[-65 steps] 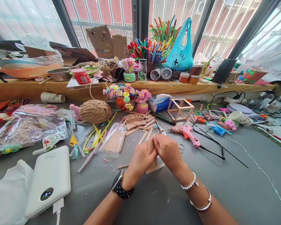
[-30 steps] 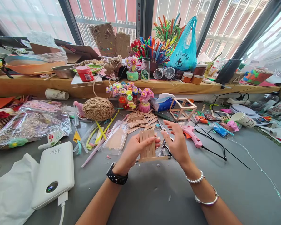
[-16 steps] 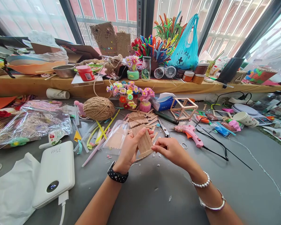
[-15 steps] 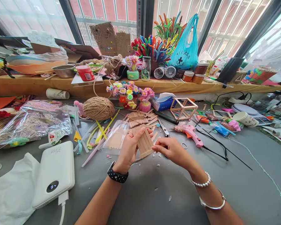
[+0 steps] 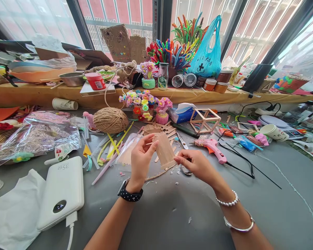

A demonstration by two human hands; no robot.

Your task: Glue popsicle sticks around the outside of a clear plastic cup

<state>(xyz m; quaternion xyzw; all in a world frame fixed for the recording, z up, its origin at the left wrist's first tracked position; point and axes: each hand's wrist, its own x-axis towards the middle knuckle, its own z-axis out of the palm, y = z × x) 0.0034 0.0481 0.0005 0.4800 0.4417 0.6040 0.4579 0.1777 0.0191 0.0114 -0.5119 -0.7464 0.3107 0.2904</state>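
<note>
A small panel of wooden craft sticks (image 5: 163, 151), set side by side with a crosspiece along the lower edge, is held up between my hands. My left hand (image 5: 142, 159) pinches its upper left side between thumb and fingers. At the lower right corner, the closed fingertips of my right hand (image 5: 191, 162) grip the panel's edge. Behind it lie loose craft sticks (image 5: 169, 130) in a pile. Scissors (image 5: 182, 141) rest just beyond my right hand, partly hidden. A clear plastic box (image 5: 123, 154) sits behind my left hand.
A pink glue gun (image 5: 211, 149) with a black cable lies to the right, near a wooden stick frame (image 5: 205, 121). A twine ball (image 5: 110, 120) stands at back left. A white power bank (image 5: 62, 192) is at left. Crafts and jars line the ledge (image 5: 99, 98).
The panel has turned more upright and shifted slightly right. My left fingers have moved to its upper left edge, and my right hand has moved slightly right at the lower corner.
</note>
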